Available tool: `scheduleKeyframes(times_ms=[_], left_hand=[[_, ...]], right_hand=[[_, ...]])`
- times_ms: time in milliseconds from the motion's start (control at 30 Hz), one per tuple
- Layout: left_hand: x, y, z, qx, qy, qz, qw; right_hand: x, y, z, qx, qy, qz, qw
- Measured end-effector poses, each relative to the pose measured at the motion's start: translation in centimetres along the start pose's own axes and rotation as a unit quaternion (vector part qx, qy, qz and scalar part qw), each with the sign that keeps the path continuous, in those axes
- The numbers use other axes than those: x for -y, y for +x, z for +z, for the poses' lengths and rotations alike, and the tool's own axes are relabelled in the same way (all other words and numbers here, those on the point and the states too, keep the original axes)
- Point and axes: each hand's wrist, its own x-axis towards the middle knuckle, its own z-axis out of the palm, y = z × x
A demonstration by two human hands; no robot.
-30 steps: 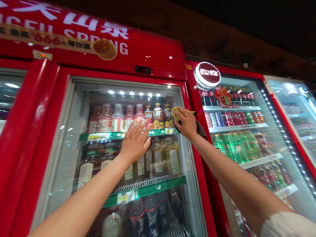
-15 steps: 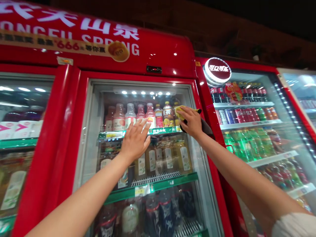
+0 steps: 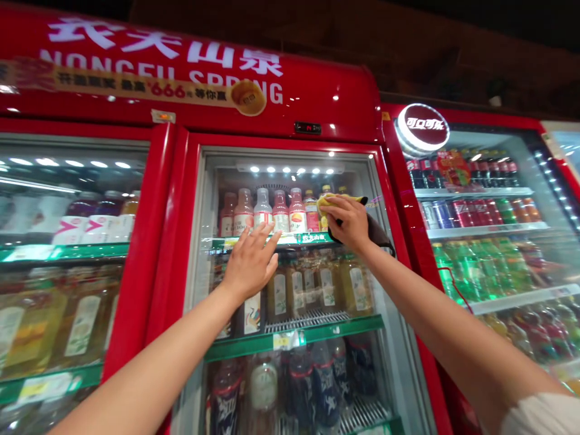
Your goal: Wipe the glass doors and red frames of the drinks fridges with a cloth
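My right hand (image 3: 348, 223) presses a folded yellow and dark cloth (image 3: 324, 205) against the glass door (image 3: 290, 272) of a red drinks fridge. The cloth's dark part hangs below and to the right of the fingers. To the left, my left hand (image 3: 251, 260) is raised at the same glass with its fingers spread, holding nothing. Whether its palm touches the pane is hidden. Behind the glass stand several pink-labelled bottles (image 3: 280, 211) on the upper shelf, with tea-coloured bottles (image 3: 326, 284) one shelf down.
A red door frame (image 3: 165, 241) divides this door from another glass door (image 3: 67, 254) on the left. On the right stands a second red fridge with a round lit sign (image 3: 425, 127), holding cans (image 3: 480, 211) and green bottles (image 3: 480, 272). A small digital display (image 3: 308, 128) sits above the middle door.
My view has swung left, so the fridges appear further right. Across the glass, my right hand and the cloth have moved left. My left hand stays spread at the door.
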Motion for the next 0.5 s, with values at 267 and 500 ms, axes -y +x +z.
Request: scheduleKeyframes(times_ms=[267, 500], left_hand=[[2.4, -2.1, -1.3, 0.002, 0.013, -0.031, 0.999], [3.7, -4.6, -2.3, 0.012, 0.016, -0.027, 0.999]], right_hand=[[7.9, 4.9, 4.9, -0.001, -0.056, 0.117, 0.992], [7.4, 1.9, 2.8, 0.055, -0.007, -0.05, 0.997]])
